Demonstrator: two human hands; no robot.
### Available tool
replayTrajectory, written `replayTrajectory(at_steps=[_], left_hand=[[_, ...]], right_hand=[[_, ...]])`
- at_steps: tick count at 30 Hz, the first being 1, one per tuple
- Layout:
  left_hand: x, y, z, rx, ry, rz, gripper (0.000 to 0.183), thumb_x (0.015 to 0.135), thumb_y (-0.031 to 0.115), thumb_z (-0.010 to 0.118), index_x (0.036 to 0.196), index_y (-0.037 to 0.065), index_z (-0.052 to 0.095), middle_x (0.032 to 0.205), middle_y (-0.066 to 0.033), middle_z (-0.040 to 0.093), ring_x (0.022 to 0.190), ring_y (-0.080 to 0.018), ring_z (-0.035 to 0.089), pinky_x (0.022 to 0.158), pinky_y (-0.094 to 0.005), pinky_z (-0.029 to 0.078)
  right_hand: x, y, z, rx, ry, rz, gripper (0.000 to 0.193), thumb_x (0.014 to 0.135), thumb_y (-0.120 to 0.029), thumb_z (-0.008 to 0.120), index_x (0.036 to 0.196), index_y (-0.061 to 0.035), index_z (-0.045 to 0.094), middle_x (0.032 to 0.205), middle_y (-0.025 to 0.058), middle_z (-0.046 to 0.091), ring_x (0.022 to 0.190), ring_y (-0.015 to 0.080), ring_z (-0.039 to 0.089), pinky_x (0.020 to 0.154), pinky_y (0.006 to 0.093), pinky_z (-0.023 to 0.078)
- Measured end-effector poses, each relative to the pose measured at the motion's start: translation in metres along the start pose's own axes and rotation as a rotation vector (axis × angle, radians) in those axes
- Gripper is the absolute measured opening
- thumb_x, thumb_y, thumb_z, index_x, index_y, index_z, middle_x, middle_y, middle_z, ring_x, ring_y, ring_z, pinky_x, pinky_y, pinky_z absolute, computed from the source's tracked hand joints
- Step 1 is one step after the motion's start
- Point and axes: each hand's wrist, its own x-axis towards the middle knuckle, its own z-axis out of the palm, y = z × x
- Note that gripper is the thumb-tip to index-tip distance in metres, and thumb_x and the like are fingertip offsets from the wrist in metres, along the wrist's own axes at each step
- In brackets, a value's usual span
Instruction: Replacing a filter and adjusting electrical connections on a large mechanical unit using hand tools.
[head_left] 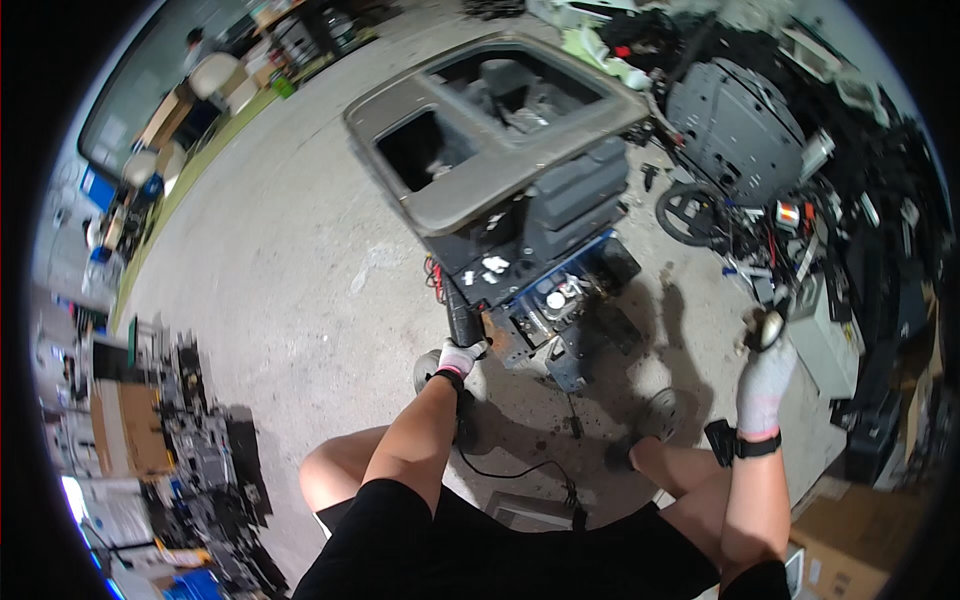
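Note:
A gray, dusty plastic frame point(520, 165) with two large openings tops a bulky dark assembly in front of me. Its near lower end carries exposed metal brackets, a blue strip and a rusty plate point(509, 335). My left hand point(463, 357), in a white glove, is closed at the lower end of a black tube-like part point(462, 318) beside that plate; its fingertips are partly hidden. Out to the right, my gloved right hand point(766, 385) is raised above the floor, closed around a small rounded dark object with a pale face point(770, 330). Its kind is unclear.
A black cable point(515, 472) crosses the floor between my legs. Rightward lies a heap of parts with a gray perforated panel point(735, 130), a black wheel point(690, 214) and a whitish box point(820, 335). Leftward stand a cardboard box point(130, 428) and piled metal parts point(215, 460).

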Motion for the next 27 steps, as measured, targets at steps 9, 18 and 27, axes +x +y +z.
replayTrajectory(at_steps=[9,18,27], left_hand=[[-0.004,-0.013,-0.204,-0.084,-0.034,0.021,0.034,0.077,0.023,0.072,0.102,-0.001,0.071,0.079,-0.0145,0.072,0.069,-0.0226,0.071,0.063,-0.0361,0.054],[-0.087,0.069,-0.142,0.250,0.073,0.175,0.036,0.086,0.025,0.058,0.112,0.002,0.065,0.106,-0.0285,0.066,0.105,-0.0431,0.062,0.093,-0.0473,0.050],[-0.121,0.074,-0.152,0.277,0.084,0.208,0.039,0.086,0.022,0.056,0.120,0.003,0.059,0.109,-0.0274,0.066,0.107,-0.0428,0.062,0.091,-0.0483,0.050]], right_hand=[[-0.010,-0.004,0.031,0.003,-0.224,-0.126,0.045,0.101,-0.044,0.051,0.094,-0.0008,0.060,0.087,0.0071,0.060,0.061,0.0114,0.049,0.055,0.0262,0.038],[0.041,-0.059,-0.063,0.377,-0.223,-0.005,0.032,0.100,-0.041,0.055,0.102,-0.0101,0.060,0.089,-0.0006,0.062,0.066,0.0089,0.050,0.058,0.0237,0.036],[-0.012,0.025,-0.252,-0.128,-0.057,0.188,0.035,0.102,-0.041,0.051,0.093,-0.0105,0.065,0.072,-0.0042,0.052,0.062,0.0082,0.045,0.057,0.0268,0.040]])
